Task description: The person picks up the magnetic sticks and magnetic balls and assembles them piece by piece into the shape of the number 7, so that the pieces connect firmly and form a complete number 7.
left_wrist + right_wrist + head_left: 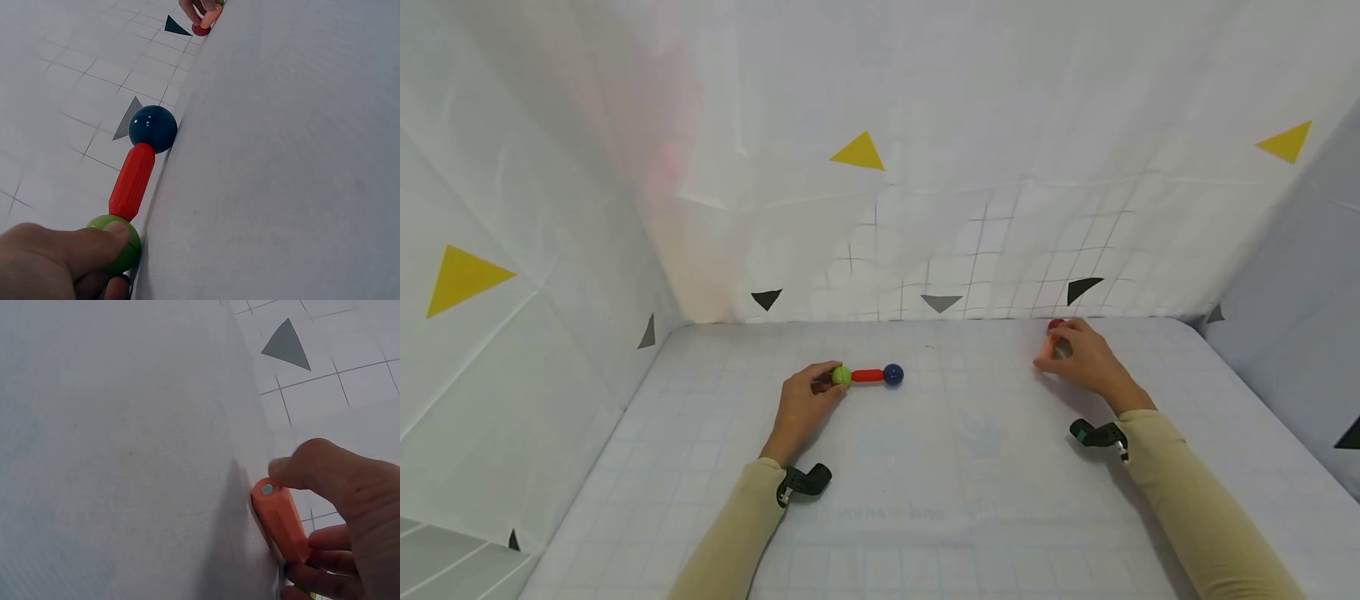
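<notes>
My left hand pinches a light green ball between thumb and fingers, left of the middle of the table. A red ridged building stick joins that ball to a dark blue ball, all in one line. At the back right, my right hand holds an orange building stick with a round metal disc in its near end. A dark red ball shows at the fingertips, at the stick's far end. Fingers hide part of the orange stick, and a bit of green peeks out beneath them.
A white table with faint printed lines lies under both hands. White sheets rise behind it and at both sides, the back sheet carrying yellow and dark triangles. Each wrist wears a black camera mount.
</notes>
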The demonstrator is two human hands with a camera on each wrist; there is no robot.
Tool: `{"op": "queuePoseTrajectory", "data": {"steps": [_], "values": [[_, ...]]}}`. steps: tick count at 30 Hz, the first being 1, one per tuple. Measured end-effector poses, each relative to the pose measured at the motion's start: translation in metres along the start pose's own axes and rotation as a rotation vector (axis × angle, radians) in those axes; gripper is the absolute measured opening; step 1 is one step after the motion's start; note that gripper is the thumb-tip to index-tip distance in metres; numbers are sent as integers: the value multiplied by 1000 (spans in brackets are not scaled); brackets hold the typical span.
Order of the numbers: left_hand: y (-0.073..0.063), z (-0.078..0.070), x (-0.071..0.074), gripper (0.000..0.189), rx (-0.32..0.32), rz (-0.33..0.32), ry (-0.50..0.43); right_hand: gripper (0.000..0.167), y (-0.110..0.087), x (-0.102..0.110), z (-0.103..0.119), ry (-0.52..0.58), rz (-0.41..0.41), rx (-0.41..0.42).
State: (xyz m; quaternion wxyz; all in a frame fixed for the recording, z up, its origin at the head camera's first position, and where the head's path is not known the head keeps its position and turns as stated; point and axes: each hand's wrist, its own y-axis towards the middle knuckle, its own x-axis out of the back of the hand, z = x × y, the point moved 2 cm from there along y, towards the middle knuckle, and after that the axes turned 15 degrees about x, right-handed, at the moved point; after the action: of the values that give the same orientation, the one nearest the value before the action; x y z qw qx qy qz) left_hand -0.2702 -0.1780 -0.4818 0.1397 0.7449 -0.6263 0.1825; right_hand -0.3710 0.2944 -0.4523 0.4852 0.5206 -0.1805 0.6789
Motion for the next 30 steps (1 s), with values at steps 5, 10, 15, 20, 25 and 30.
{"op": "queuePoseTrajectory", "data": {"steps": [5,10,15,20,25,30], "values": [[1,1,0,40,0,-2,1,77,0,-1,0,37,53,-17],[0,1,0,40,8,2,-1,76,-1,0,0,34,89,-11],[0,0,-1,40,6,3,0,76,-2,2,0,59,98,-7],[1,0,-1,40,5,2,-1,83,-3,2,-2,65,117,-21],[1,0,-1,40,13,2,-7,88,-3,2,-3,65,131,-33],[0,0,-1,39,15,1,-10,91,-4,0,-5,51,95,6]]}}
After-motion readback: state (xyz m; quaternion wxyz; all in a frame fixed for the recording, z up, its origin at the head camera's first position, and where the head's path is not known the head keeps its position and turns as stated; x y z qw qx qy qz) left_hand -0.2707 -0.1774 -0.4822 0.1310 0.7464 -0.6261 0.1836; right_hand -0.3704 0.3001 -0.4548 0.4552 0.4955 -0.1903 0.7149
